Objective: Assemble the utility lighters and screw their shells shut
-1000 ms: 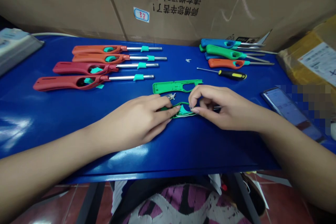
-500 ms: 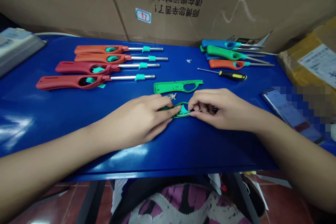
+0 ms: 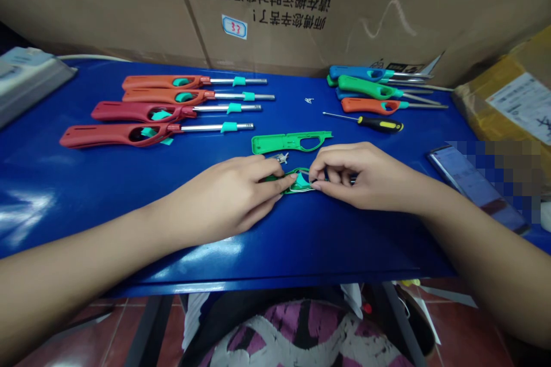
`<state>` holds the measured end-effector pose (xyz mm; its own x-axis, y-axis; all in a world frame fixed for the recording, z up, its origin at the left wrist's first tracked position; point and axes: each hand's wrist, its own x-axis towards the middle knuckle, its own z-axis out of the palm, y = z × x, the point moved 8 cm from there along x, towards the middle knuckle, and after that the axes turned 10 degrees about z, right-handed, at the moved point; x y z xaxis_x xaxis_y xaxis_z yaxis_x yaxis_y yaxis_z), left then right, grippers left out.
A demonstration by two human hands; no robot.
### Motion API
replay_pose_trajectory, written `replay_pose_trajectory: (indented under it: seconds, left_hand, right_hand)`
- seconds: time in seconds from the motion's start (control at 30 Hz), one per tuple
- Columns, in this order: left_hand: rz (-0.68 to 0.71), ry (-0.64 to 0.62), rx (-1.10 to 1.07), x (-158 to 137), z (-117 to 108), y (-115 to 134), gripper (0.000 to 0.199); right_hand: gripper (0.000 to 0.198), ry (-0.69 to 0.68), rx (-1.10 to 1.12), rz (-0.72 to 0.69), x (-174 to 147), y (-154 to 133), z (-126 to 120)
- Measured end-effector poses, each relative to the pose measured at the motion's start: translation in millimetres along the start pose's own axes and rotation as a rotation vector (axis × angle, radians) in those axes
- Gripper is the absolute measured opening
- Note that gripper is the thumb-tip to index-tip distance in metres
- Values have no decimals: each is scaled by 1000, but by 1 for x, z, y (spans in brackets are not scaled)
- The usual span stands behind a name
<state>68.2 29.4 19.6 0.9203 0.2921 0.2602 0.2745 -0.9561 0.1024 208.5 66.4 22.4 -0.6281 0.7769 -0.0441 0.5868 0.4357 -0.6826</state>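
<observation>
Both hands low over blue table (image 3: 301, 246), near each other but apart, opened green lighter (image 3: 297, 188) between them at table centre. Left hand (image 3: 241, 192): from lower left, palm down, fingers extended, forefinger tip on the teal trigger (image 3: 301, 180), pressing the lighter to the table. Right hand (image 3: 357, 178): from the right, wrist bent inward, fingers curled, thumb and forefinger pinched on the lighter's front end; exact part gripped hidden. Counts: loose green half-shell (image 3: 279, 143), one, just beyond the hands; silver fitting (image 3: 282, 158), one, beside left fingers; orange lighters (image 3: 150, 81), two, and red lighters (image 3: 101, 136), two, far left; mixed lighter pile (image 3: 359, 86), at least five, far right; screwdriver (image 3: 381, 124), one; phone (image 3: 473, 183), one; cartons (image 3: 107, 17), two.
</observation>
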Motion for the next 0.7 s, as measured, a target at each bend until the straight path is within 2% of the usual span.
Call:
replay_pose_trajectory:
  seconds: [0.27,0.37,0.57,0.7]
  left_hand:
    - [8,1,22,1,0,1,38]
    - [7,5,9,1,0,1,37]
    - [2,3,2,0,-1,0,37]
    - [8,13,3,1,-1,1,37]
  right_hand:
    - [2,10,-52,-67,0,-5,1]
    - [2,-6,-13,-27,1,-2,2]
    - [5,-77,101,163,2,13,6]
    - [2,-57,79,134,2,9,4]
